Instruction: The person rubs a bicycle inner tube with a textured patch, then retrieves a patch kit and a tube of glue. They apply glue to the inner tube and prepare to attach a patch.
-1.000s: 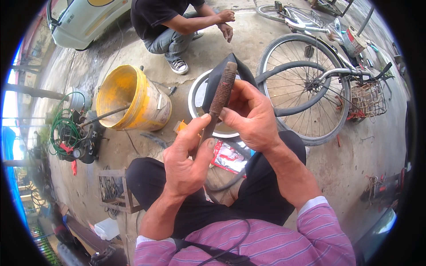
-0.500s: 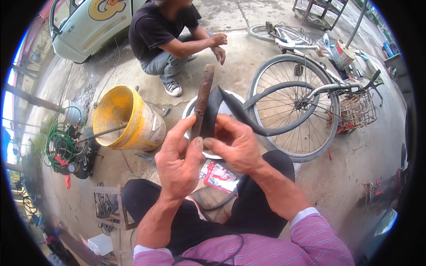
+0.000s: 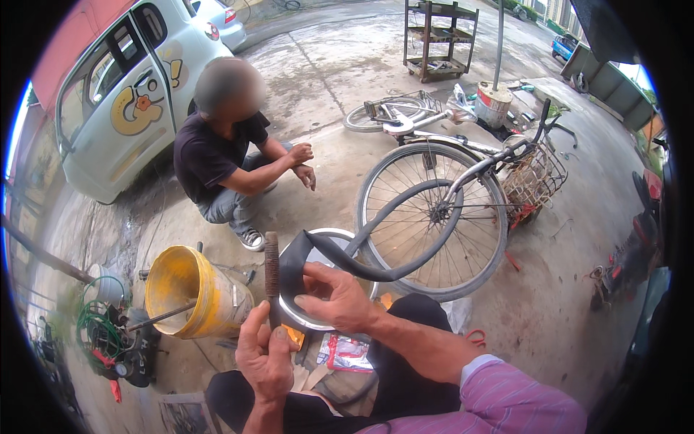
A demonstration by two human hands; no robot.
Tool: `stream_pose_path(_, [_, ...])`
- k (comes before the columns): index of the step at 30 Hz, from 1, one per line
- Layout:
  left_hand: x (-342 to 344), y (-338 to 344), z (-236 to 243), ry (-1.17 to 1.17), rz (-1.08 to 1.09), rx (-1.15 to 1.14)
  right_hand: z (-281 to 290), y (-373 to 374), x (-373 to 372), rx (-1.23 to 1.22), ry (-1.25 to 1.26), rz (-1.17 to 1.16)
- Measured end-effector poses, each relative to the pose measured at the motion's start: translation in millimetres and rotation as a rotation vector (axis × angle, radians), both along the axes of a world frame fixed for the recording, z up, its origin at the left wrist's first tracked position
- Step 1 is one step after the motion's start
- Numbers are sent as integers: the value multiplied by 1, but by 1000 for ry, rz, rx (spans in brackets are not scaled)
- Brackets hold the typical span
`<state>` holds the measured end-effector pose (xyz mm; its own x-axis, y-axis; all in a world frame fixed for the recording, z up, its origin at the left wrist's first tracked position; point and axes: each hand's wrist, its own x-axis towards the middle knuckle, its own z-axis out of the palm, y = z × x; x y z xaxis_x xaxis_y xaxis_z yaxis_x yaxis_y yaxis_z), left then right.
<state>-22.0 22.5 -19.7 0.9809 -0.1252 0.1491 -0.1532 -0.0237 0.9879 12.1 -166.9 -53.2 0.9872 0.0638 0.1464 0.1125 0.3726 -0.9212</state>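
Here, a rusty file (image 3: 272,271) is gripped upright by the left hand (image 3: 266,356); a black inner tube (image 3: 340,257) is pinched by the right hand (image 3: 334,298). Yellow bucket (image 3: 189,293) w/ a stick (image 3: 160,315) inside, just left of the file.

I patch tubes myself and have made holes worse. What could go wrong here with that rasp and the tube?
The left hand holds the rusty rasp close to the right hand pinching the black inner tube; a slip might scrape fingers. Rasping too hard might thin the rubber.

Red-white packet (image 3: 347,353) (probably plastic) underfoot
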Motion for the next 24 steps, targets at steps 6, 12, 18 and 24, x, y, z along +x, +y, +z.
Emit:
stream_pose_path(6, [12, -16, 0, 50, 9, -34, -16, 6, -4, -163, -107, -21])
stream_pose_path(12, [-22, -5, -11, -11, -50, 88, 5, -3, -2, 113, 0, 77])
stream_pose_path(18, [13, -14, -13, -99, 17, 83, -2, -4, -7, -10, 1, 119])
stream_pose_path(24, [-10, 0, -36, -162, -12, 228, 10, -2, -1, 161, 52, 89])
